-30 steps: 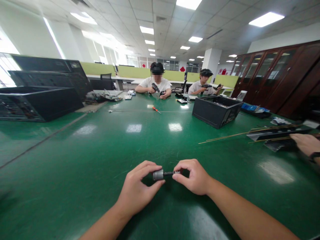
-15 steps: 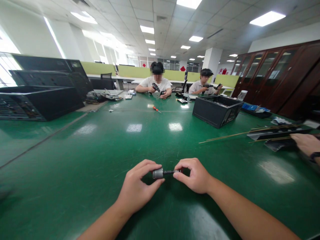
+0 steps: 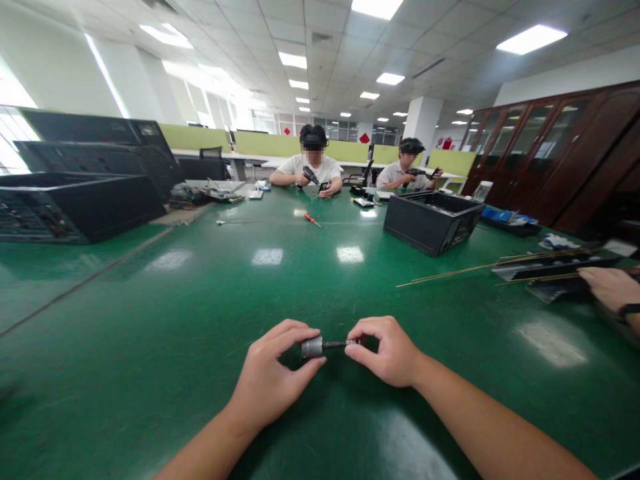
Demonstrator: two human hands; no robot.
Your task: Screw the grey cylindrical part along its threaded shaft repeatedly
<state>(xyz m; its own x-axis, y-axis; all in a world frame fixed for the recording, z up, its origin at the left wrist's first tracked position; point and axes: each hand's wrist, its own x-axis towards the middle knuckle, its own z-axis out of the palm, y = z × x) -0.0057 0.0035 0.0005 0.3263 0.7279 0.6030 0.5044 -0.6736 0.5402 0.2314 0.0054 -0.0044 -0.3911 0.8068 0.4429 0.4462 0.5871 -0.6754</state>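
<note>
In front of me, a small grey metal cylinder (image 3: 313,347) lies on its side between the thumb and fingers of my left hand (image 3: 273,373). A thin dark shaft (image 3: 334,345) sticks out of its right end. The thumb and forefinger of my right hand (image 3: 385,350) pinch the far end of that shaft, where a small ridged metallic part shows, partly covered by the fingertips. Both hands are low over the green tabletop (image 3: 320,293). The exact kind of the piece cannot be made out.
An orange screwdriver (image 3: 313,220) lies farther back. A black computer case (image 3: 433,223) stands back right, more cases (image 3: 80,210) left. Thin rods (image 3: 445,273) and dark metal channels (image 3: 525,268) lie right, by another person's hand (image 3: 607,287). Two people (image 3: 306,168) sit opposite with drills.
</note>
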